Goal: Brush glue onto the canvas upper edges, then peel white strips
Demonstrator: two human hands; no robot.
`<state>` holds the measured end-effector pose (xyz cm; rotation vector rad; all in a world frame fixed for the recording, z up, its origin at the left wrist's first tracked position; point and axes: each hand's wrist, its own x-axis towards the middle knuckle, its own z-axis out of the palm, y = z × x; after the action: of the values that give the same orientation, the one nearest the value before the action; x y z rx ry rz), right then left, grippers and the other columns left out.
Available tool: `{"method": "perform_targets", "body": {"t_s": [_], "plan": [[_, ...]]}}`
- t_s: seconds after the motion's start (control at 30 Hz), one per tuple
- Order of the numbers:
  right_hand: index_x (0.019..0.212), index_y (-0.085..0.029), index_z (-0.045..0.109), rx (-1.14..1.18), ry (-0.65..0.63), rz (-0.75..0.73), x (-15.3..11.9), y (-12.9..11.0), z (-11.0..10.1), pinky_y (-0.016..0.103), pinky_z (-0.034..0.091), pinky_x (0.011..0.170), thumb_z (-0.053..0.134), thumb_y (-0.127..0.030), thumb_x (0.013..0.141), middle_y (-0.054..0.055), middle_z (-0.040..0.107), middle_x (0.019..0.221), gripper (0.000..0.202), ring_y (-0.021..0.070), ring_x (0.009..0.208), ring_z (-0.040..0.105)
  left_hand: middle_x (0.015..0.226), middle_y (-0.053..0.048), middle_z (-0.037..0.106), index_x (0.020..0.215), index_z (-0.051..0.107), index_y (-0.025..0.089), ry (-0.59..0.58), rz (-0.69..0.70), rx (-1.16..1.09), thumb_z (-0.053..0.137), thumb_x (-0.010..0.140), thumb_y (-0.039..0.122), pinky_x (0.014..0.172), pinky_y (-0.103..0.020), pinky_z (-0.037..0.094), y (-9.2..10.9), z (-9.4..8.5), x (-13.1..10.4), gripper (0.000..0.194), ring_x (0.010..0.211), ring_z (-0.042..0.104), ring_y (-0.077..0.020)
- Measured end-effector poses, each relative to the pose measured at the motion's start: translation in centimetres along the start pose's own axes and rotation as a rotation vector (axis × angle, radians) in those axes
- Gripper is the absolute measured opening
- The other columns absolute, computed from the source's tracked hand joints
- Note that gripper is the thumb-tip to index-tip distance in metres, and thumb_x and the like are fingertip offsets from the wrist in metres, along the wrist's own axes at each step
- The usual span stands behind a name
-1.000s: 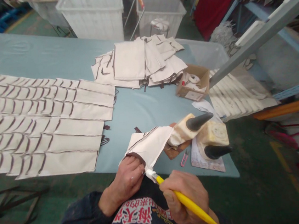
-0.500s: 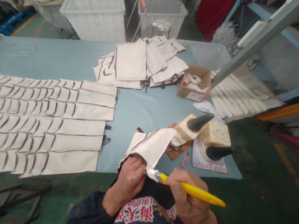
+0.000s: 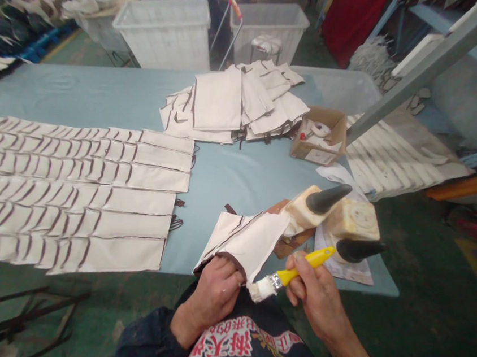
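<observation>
My left hand (image 3: 214, 292) is closed on the dark-edged near end of a cream fabric piece (image 3: 253, 239), which lies over the table's front edge. In my right hand (image 3: 316, 292) is a paintbrush (image 3: 294, 274) with a yellow handle, held between thumb and fingers. Its white-coated bristles point down and left, close beside the fabric's edge and my left knuckles; whether they touch the fabric I cannot tell. Beyond the brush stand two yellowish plastic containers, one (image 3: 303, 211) behind the fabric's right corner and another (image 3: 356, 219) to its right, each with a black cone-shaped spout.
Overlapping rows of dark-edged cream pieces (image 3: 134, 201) cover the table's left part. A loose pile of similar pieces (image 3: 219, 100) lies at the back, beside a cardboard box (image 3: 319, 136). A grey metal post (image 3: 424, 73) slants up at the right. White bins (image 3: 164, 31) stand behind the table.
The brush has swung from pointing its handle to the lower right to pointing it up and right, and my right hand has turned with it. My left hand still grips the fabric.
</observation>
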<state>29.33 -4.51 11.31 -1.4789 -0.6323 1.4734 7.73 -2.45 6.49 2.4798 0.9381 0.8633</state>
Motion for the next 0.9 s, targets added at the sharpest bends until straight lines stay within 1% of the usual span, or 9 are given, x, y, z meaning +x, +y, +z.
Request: {"method": "perform_targets", "body": {"t_s": [0.1, 0.2, 0.27, 0.33, 0.4, 0.5, 0.57, 0.73, 0.9], "plan": [[0.078, -0.02, 0.056, 0.025, 0.062, -0.019, 0.0, 0.2, -1.0, 0.02, 0.035, 0.04, 0.065, -0.075, 0.084, -0.012, 0.028, 0.045, 0.056, 0.0069, 0.039, 0.031, 0.086, -0.011, 0.071, 0.094, 0.064, 0.018, 0.025, -0.058, -0.068, 0.043, 0.09, 0.003, 0.071, -0.036, 0.051, 0.0, 0.0, -0.1, 0.026, 0.081, 0.062, -0.0239], [0.079, -0.02, 0.058, -0.045, 0.151, -0.164, 0.3, 0.3, -2.4, 0.021, 0.038, 0.042, 0.061, -0.07, 0.09, -0.011, 0.033, 0.046, 0.051, 0.0085, 0.04, 0.036, 0.095, -0.011, 0.074, 0.107, 0.067, 0.018, 0.099, -0.17, -0.182, 0.041, 0.093, 0.003, 0.076, -0.033, 0.056, 0.0, -0.6, -0.1, 0.033, 0.088, 0.069, -0.0221], [0.084, -0.019, 0.06, -0.142, 0.241, -0.261, 0.6, 0.5, -3.5, 0.022, 0.04, 0.043, 0.059, -0.068, 0.092, -0.009, 0.039, 0.048, 0.05, 0.0102, 0.043, 0.041, 0.098, -0.01, 0.076, 0.112, 0.068, 0.018, 0.147, -0.268, -0.198, 0.041, 0.095, 0.006, 0.08, -0.032, 0.058, -0.2, -1.1, -0.3, 0.035, 0.091, 0.072, -0.0212], [0.091, -0.018, 0.061, -0.221, 0.342, -0.321, 1.1, 1.0, -4.8, 0.023, 0.04, 0.044, 0.058, -0.067, 0.093, -0.008, 0.044, 0.051, 0.048, 0.0116, 0.046, 0.045, 0.098, -0.009, 0.078, 0.113, 0.071, 0.018, 0.176, -0.375, -0.168, 0.045, 0.096, 0.012, 0.081, -0.03, 0.059, -0.5, -1.6, -0.4, 0.031, 0.09, 0.074, -0.0214], [0.092, -0.018, 0.06, -0.257, 0.423, -0.351, 1.9, 1.6, -6.0, 0.023, 0.04, 0.044, 0.057, -0.064, 0.094, -0.007, 0.048, 0.055, 0.046, 0.0117, 0.047, 0.046, 0.097, -0.007, 0.08, 0.111, 0.073, 0.017, 0.196, -0.474, -0.159, 0.05, 0.096, 0.019, 0.081, -0.029, 0.06, -0.9, -2.1, -0.3, 0.028, 0.09, 0.075, -0.0217], [0.091, -0.019, 0.059, -0.31, 0.481, -0.389, 3.3, 2.6, -7.5, 0.024, 0.04, 0.044, 0.057, -0.062, 0.095, -0.004, 0.054, 0.062, 0.044, 0.0116, 0.049, 0.047, 0.091, -0.005, 0.08, 0.107, 0.076, 0.016, 0.214, -0.574, -0.17, 0.054, 0.095, 0.026, 0.083, -0.027, 0.06, -1.0, -2.8, 0.1, 0.028, 0.089, 0.075, -0.0216], [0.094, -0.018, 0.061, -0.361, 0.475, -0.409, 4.3, 3.3, -8.1, 0.025, 0.042, 0.046, 0.057, -0.06, 0.096, -0.003, 0.056, 0.063, 0.043, 0.0125, 0.049, 0.049, 0.086, -0.005, 0.078, 0.106, 0.077, 0.015, 0.22, -0.609, -0.166, 0.054, 0.094, 0.03, 0.086, -0.028, 0.06, -0.9, -3.3, 0.6, 0.029, 0.091, 0.075, -0.0227], [0.103, -0.016, 0.065, -0.41, 0.35, -0.401, 6.5, 4.3, -8.5, 0.028, 0.045, 0.049, 0.055, -0.058, 0.097, -0.002, 0.056, 0.058, 0.044, 0.0162, 0.05, 0.055, 0.07, -0.001, 0.07, 0.102, 0.078, 0.016, 0.292, -0.657, -0.147, 0.059, 0.091, 0.033, 0.09, -0.033, 0.06, -0.7, -4.2, 1.1, 0.028, 0.094, 0.074, -0.0259], [0.106, -0.017, 0.069, -0.5, 0.27, -0.335, 8.7, 5.0, -8.7, 0.029, 0.042, 0.048, 0.054, -0.059, 0.096, -0.001, 0.059, 0.059, 0.046, 0.0173, 0.049, 0.054, 0.075, -0.003, 0.074, 0.099, 0.08, 0.015, 0.328, -0.712, -0.1, 0.062, 0.089, 0.036, 0.082, -0.033, 0.062, -1.1, -4.0, 0.4, 0.03, 0.084, 0.075, -0.0251]]}}
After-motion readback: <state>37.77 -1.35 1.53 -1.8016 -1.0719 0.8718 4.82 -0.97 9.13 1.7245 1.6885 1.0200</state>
